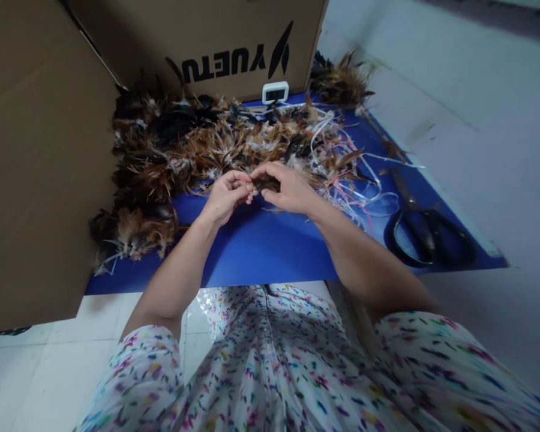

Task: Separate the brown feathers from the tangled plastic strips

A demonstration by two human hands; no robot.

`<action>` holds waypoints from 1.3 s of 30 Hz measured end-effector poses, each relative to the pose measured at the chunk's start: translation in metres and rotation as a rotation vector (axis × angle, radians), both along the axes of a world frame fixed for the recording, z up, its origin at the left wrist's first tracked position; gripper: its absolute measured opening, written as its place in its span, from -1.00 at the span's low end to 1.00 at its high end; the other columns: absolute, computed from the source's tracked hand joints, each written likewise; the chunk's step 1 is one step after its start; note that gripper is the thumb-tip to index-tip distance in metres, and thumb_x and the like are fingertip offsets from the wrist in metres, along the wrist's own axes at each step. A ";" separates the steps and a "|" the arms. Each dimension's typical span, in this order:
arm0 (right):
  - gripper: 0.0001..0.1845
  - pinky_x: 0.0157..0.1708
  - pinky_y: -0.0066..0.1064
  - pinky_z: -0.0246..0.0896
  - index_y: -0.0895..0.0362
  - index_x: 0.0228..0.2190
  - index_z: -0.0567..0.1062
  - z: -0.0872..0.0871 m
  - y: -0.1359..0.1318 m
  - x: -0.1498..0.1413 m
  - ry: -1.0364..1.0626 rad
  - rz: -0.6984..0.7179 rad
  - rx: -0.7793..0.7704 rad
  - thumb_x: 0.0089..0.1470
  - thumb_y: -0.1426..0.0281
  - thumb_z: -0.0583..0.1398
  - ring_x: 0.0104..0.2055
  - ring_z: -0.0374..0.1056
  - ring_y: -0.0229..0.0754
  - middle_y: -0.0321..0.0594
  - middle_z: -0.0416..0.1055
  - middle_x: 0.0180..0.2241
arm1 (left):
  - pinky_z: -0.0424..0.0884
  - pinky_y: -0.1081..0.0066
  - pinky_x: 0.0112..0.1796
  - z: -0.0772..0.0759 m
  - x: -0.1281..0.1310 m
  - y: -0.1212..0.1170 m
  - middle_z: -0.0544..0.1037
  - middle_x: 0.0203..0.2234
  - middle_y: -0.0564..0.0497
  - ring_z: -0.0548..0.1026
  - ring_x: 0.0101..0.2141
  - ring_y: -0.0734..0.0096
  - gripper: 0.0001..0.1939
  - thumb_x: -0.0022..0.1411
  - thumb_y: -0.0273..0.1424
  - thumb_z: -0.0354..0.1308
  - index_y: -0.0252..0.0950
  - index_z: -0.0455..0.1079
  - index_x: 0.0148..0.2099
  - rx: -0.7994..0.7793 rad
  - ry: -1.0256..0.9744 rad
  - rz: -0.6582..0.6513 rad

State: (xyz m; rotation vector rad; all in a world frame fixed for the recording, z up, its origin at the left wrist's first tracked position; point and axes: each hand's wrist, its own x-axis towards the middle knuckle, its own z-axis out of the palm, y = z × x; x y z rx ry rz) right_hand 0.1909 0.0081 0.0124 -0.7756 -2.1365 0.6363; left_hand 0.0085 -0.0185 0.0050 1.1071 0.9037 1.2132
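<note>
Over the front of the blue tabletop my two hands meet at a small tuft of dark brown feathers. My left hand is closed, thumb and fingers pinching the pale base of the tuft. Curved around its other side is my right hand, its index fingertip close to the left fingers and its thumb lower down. The feathers show between that thumb and index finger; its remaining fingers are hidden. Right behind the hands lies a wide heap of brown and black feathers.
Black-handled scissors lie at the right, beside tangled white and pink strings. A small white digital display stands at the back. Cardboard boxes border the back and left. Another feather bunch sits front left.
</note>
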 end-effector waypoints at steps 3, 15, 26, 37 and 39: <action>-0.65 -0.01 -0.19 0.23 0.07 -0.15 0.52 -0.002 0.001 -0.001 -0.058 0.022 0.022 -0.05 0.48 0.21 -0.08 0.42 -0.05 -0.17 0.57 -0.16 | 0.43 0.57 -0.50 0.000 -0.003 0.000 0.54 -0.54 0.13 0.48 -0.57 0.61 -0.55 -0.09 -0.31 0.54 -0.30 0.34 -0.28 0.032 0.024 -0.024; -0.82 -0.07 -0.23 0.27 0.09 -0.23 0.52 -0.008 0.001 -0.002 -0.009 -0.020 0.103 0.07 0.49 0.23 -0.20 0.53 -0.09 -0.19 0.62 -0.27 | 0.46 0.49 -0.51 -0.007 -0.002 0.001 0.50 -0.51 0.14 0.47 -0.59 0.56 -0.69 0.03 -0.34 0.43 -0.26 0.33 -0.32 0.256 0.268 0.182; -0.84 -0.16 -0.33 0.29 0.13 -0.31 0.58 -0.005 -0.009 -0.014 0.193 -0.130 -0.103 0.09 0.34 0.22 -0.26 0.48 -0.16 -0.21 0.59 -0.33 | 0.43 0.59 -0.44 -0.018 -0.002 -0.001 0.55 -0.46 0.14 0.54 -0.50 0.60 -0.86 0.16 -0.50 0.23 -0.24 0.34 -0.24 0.709 0.634 0.449; -0.87 -0.31 -0.39 0.31 0.16 -0.57 0.55 0.001 -0.010 -0.021 0.443 -0.137 -0.786 -0.07 0.43 0.37 -0.48 0.37 -0.29 -0.28 0.49 -0.57 | 0.48 0.61 -0.40 -0.023 -0.001 -0.002 0.59 -0.44 0.12 0.57 -0.47 0.60 -0.88 0.22 -0.47 0.24 -0.26 0.37 -0.19 0.880 0.773 0.479; -0.84 -0.34 -0.41 0.31 0.17 -0.60 0.55 0.004 -0.011 -0.020 0.462 -0.122 -0.851 -0.08 0.44 0.39 -0.51 0.35 -0.31 -0.29 0.47 -0.60 | 0.48 0.61 -0.39 -0.023 -0.001 -0.002 0.59 -0.43 0.12 0.57 -0.47 0.61 -0.88 0.22 -0.48 0.24 -0.26 0.37 -0.19 0.909 0.773 0.476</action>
